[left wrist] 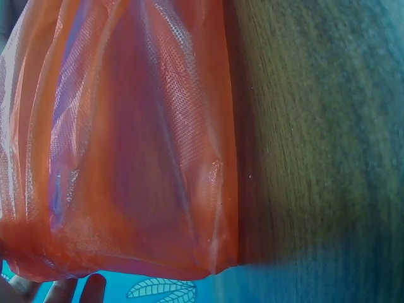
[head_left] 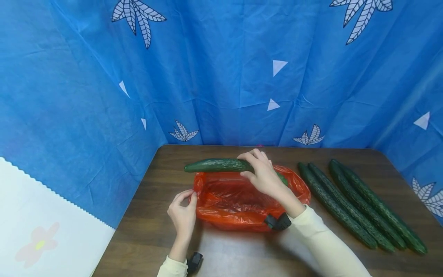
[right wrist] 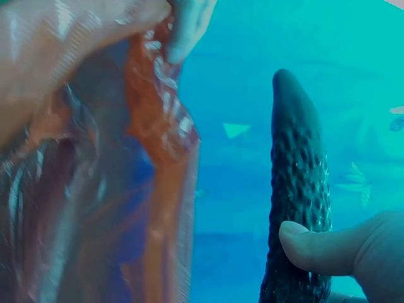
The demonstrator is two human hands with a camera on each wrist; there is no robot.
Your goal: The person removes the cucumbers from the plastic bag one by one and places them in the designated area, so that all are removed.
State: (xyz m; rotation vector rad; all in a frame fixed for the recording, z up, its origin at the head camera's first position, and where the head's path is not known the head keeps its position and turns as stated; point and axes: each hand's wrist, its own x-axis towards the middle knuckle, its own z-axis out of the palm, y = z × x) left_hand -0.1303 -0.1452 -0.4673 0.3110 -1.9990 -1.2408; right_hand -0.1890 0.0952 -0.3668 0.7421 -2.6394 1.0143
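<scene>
A dark green cucumber (head_left: 218,165) lies sideways over the far rim of a red plastic bag (head_left: 235,221). My right hand (head_left: 261,175) grips it from above; in the right wrist view the thumb presses on the bumpy skin of the cucumber (right wrist: 300,170). The bag stands on the table with its mouth spread wide. At its left edge my left hand (head_left: 183,213) pinches the rim between thumb and fingers. A bright green patch shows beyond the right hand at the bag's right side; I cannot tell whether it belongs to the same cucumber.
Several long cucumbers (head_left: 363,204) lie side by side, slanted, on the right of the brown wooden table (head_left: 149,227). A blue patterned curtain (head_left: 221,77) hangs behind the table, and a white cloth (head_left: 52,215) with a flower is at the left.
</scene>
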